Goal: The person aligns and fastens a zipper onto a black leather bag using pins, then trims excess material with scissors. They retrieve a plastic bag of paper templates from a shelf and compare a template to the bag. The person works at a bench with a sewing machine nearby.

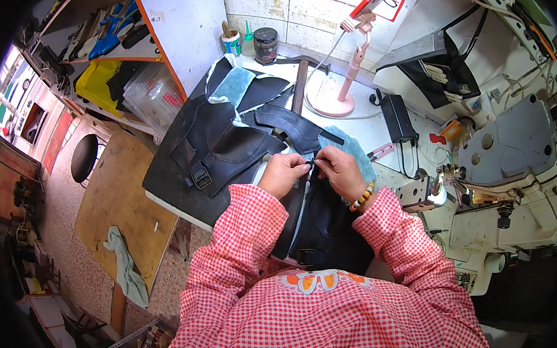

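Observation:
My left hand (282, 175) and my right hand (342, 171) meet at the front of the table, fingertips pinched together on the top end of a black leather piece (334, 218). This piece hangs toward my lap, with a pale line down its length and a buckle (306, 257) low on it. What exactly lies between the fingertips is too small to make out. Just beyond my hands is a curved black leather strip (297, 125). Left of them lies another black leather piece (240, 147) with a strap and metal buckle (200, 177). Blue-green fleece (234, 87) shows behind it.
A sewing machine (509, 149) stands at right. Behind are a pink phone stand (344, 93), a dark jar (266, 46), a black power adapter (397, 119) and a pink-handled cutter (381, 152). A wooden board (120, 199) with a cloth (126, 264) is at left, below shelves (119, 56).

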A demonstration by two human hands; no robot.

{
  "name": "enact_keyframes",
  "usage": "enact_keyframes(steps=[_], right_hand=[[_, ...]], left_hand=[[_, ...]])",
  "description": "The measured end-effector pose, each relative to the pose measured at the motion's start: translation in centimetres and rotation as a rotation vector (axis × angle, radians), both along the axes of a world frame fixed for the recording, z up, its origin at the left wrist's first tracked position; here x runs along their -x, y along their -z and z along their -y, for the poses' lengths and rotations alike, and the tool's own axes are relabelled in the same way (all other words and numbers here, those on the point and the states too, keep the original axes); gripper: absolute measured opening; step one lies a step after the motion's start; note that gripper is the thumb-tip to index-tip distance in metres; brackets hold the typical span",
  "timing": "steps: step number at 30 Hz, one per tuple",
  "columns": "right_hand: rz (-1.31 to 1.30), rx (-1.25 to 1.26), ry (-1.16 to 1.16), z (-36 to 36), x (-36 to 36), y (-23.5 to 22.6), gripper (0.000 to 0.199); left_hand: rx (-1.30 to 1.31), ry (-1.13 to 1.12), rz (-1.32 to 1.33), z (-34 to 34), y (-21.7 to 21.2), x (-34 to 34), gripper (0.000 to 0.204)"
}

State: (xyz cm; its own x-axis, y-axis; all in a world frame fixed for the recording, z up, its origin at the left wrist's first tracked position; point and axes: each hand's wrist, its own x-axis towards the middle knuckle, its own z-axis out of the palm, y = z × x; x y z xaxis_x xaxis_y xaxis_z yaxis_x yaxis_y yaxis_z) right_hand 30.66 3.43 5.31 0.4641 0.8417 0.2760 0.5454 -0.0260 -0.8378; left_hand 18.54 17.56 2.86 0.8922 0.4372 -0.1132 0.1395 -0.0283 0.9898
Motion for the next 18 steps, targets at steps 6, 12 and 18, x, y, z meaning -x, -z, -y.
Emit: enact_keyframes(steps=[6, 12, 18], right_hand=[[0.084, 0.022, -0.044, -0.1, 0.0, -0.3, 0.007], [0.166, 0.025, -0.073, 0.0, 0.0, -0.3, 0.007], [0.342, -0.047, 0.008, -0.2, 0.4, 0.1, 0.009]], left_hand=[[-0.099, 0.0, -0.006, -0.5, 0.5, -0.2, 0.015], [-0.318, -0.128, -0.067, 0.3, 0.2, -0.3, 0.018], [0.008, -0.188, 0.052, 1.8, 0.4, -0.4, 0.013]])
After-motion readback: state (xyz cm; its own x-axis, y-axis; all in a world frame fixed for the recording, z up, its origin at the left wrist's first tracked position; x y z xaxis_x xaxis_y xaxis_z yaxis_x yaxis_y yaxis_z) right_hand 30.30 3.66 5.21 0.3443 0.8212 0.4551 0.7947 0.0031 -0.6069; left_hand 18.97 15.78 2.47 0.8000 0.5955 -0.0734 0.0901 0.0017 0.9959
